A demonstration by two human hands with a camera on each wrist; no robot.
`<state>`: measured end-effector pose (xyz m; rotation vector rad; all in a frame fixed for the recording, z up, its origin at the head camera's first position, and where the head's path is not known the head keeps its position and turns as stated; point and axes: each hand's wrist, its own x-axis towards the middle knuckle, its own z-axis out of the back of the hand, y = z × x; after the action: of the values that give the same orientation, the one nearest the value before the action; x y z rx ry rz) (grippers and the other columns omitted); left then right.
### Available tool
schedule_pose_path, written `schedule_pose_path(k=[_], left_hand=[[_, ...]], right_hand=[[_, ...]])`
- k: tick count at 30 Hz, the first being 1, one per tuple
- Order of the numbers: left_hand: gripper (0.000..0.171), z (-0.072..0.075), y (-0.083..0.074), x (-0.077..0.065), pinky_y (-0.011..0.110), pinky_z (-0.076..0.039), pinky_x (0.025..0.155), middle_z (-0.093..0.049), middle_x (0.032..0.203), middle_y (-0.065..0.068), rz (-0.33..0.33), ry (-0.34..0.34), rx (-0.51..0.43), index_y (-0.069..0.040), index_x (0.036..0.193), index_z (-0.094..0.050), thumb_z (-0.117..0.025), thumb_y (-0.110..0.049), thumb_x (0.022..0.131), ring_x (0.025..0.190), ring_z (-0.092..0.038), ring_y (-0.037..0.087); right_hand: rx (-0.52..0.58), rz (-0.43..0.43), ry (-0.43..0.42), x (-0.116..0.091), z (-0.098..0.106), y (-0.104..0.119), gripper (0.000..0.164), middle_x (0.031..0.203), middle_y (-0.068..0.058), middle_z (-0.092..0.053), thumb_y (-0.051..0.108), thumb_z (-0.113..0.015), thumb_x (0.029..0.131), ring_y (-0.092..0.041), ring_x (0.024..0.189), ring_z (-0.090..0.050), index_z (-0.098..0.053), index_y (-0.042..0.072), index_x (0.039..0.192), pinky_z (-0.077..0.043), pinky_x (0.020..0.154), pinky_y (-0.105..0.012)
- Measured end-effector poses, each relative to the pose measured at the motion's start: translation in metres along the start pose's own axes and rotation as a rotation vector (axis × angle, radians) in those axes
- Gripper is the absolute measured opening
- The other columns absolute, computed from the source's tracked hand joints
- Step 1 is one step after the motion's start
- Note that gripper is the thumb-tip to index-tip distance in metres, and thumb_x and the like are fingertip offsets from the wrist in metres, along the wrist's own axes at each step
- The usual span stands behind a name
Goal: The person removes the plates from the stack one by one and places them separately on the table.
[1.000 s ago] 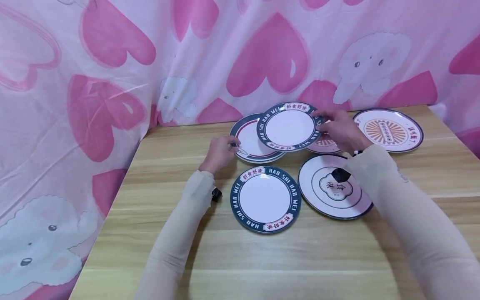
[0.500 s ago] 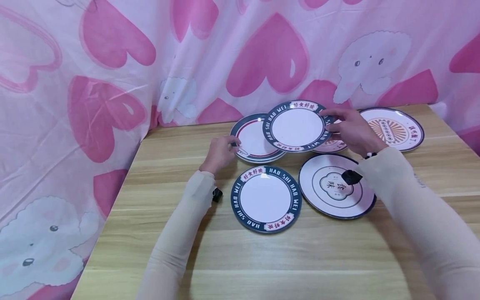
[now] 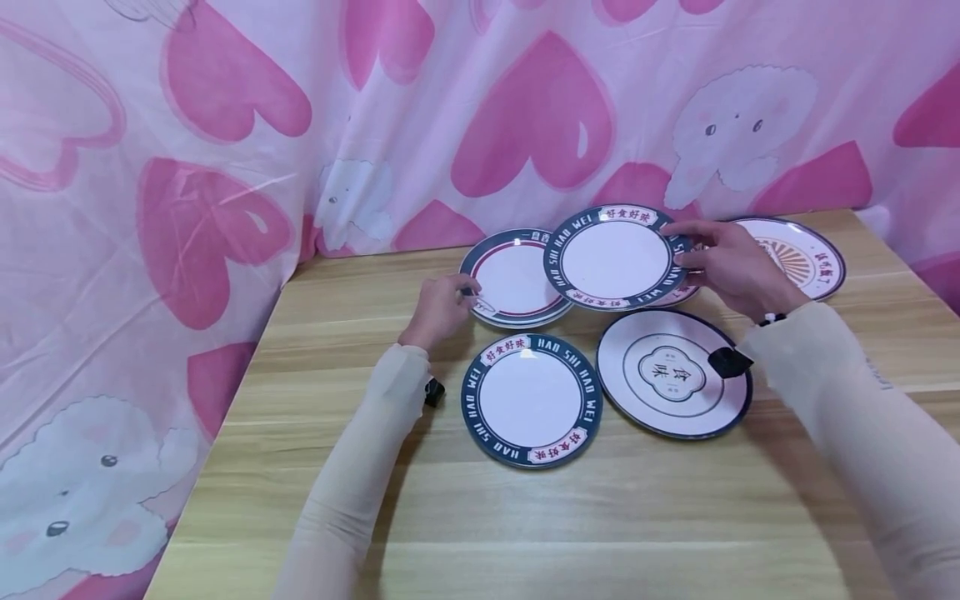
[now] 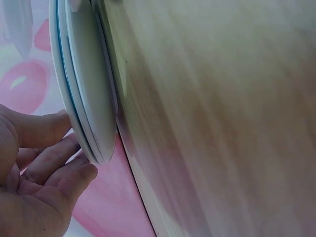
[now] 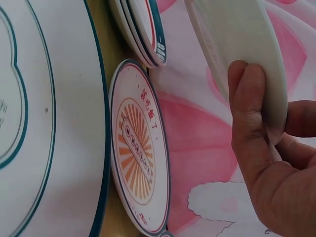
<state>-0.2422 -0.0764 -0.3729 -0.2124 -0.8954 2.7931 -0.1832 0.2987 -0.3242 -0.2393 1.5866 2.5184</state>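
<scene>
There it went: raised lettered plate (image 3: pixel 617 257), pinched by right hand (image 3: pixel 738 267), drifted further right of plate stack (image 3: pixel 516 282), up in air, clear of it. Left hand (image 3: pixel 437 308) gripped stack's left edge, staying put. Separation looked well under way, stack kept steady.

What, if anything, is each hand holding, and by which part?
The right hand grips the raised plate by its right edge. The left hand touches the stacked plates at their left edge; whether it grips is unclear.
</scene>
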Motion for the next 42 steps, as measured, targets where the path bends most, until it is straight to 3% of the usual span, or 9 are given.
schedule_pose_path(k=[9, 18, 26, 33, 37, 42], left_hand=[[0.027, -0.003, 0.003, 0.001, 0.035, -0.055, 0.091, -0.067, 0.129, 0.005, -0.021, -0.007, 0.007, -0.017, 0.121, -0.07, -0.064, -0.008, 0.097, 0.112, -0.057, 0.022], [0.026, -0.003, 0.001, 0.003, 0.034, -0.056, 0.093, -0.067, 0.128, 0.005, -0.03, -0.018, 0.006, -0.016, 0.122, -0.07, -0.064, -0.008, 0.097, 0.111, -0.056, 0.023], [0.026, -0.003, 0.002, 0.002, 0.033, -0.055, 0.091, -0.067, 0.128, 0.004, -0.012, -0.007, 0.022, -0.018, 0.122, -0.07, -0.063, -0.009, 0.098, 0.11, -0.056, 0.022], [0.026, -0.005, 0.002, 0.002, 0.033, -0.055, 0.089, -0.067, 0.128, 0.004, -0.019, -0.006, 0.016, -0.018, 0.121, -0.07, -0.063, -0.009, 0.098, 0.11, -0.056, 0.022], [0.026, -0.005, 0.002, 0.002, 0.031, -0.055, 0.087, -0.067, 0.128, 0.004, -0.017, -0.006, 0.019, -0.018, 0.121, -0.07, -0.063, -0.009, 0.098, 0.109, -0.056, 0.021], [0.025, -0.004, 0.003, 0.002, 0.034, -0.056, 0.094, -0.067, 0.127, 0.004, -0.023, -0.014, 0.03, -0.018, 0.121, -0.07, -0.063, -0.01, 0.099, 0.11, -0.056, 0.022]], right_hand=[[-0.013, -0.025, 0.047, -0.009, 0.015, -0.008, 0.053, 0.161, -0.015, -0.019, 0.015, -0.043, 0.107, -0.012, 0.105, -0.055, -0.03, 0.021, 0.159, -0.054, 0.083, -0.013], [-0.077, -0.032, 0.01, -0.016, 0.026, -0.023, 0.054, 0.144, -0.012, -0.037, 0.019, -0.046, 0.107, -0.009, 0.098, -0.059, -0.031, 0.019, 0.158, -0.055, 0.083, -0.015], [-0.083, -0.039, 0.004, -0.021, 0.032, -0.033, 0.054, 0.143, -0.008, -0.037, 0.019, -0.045, 0.107, -0.005, 0.097, -0.059, -0.029, 0.019, 0.159, -0.055, 0.084, -0.015], [-0.079, -0.054, 0.015, -0.027, 0.041, -0.042, 0.055, 0.135, 0.002, -0.04, 0.018, -0.044, 0.107, 0.0, 0.094, -0.06, -0.028, 0.018, 0.159, -0.055, 0.085, -0.015], [-0.07, -0.059, 0.006, -0.029, 0.043, -0.047, 0.054, 0.136, 0.005, -0.038, 0.016, -0.044, 0.107, 0.001, 0.093, -0.06, -0.029, 0.019, 0.159, -0.055, 0.084, -0.015], [-0.052, -0.078, 0.004, -0.03, 0.045, -0.054, 0.056, 0.151, -0.005, -0.029, 0.016, -0.044, 0.107, 0.003, 0.094, -0.058, -0.028, 0.023, 0.16, -0.055, 0.083, -0.013]])
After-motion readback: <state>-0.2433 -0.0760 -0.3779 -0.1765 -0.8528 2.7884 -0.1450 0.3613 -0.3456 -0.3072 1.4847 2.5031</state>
